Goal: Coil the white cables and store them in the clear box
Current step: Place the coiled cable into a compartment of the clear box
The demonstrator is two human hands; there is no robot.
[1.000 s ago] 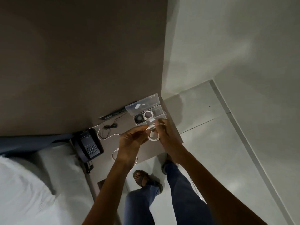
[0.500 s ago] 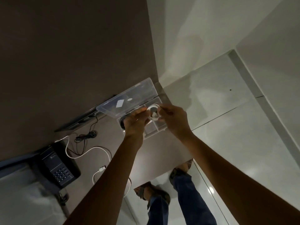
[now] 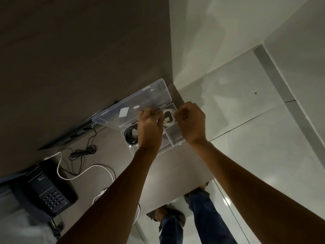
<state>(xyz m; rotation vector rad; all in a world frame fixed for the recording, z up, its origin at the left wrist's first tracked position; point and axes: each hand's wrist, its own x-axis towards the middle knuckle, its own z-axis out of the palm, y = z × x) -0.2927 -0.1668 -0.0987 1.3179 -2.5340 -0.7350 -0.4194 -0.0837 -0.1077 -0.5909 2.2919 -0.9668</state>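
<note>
A clear box [image 3: 175, 138] with its lid [image 3: 133, 104] raised stands at the far right corner of the brown table [image 3: 175, 166]. My left hand [image 3: 149, 127] and my right hand [image 3: 190, 120] together pinch a coiled white cable [image 3: 168, 118] over the box's far right compartment. Whether the coil touches the compartment floor is hidden. A coiled black cable [image 3: 131, 135] lies in the left compartment. Another white cable [image 3: 84, 171] trails loose across the table, running under my left forearm.
A black desk phone [image 3: 47, 191] sits at the table's left end. A thin black cord [image 3: 82, 152] lies bunched near the dark wall panel. The table's near and right edges drop to a pale tiled floor where my legs stand.
Both hands have carried the coiled white cable away from my body and over the box's far right compartment. The view has moved closer to the table.
</note>
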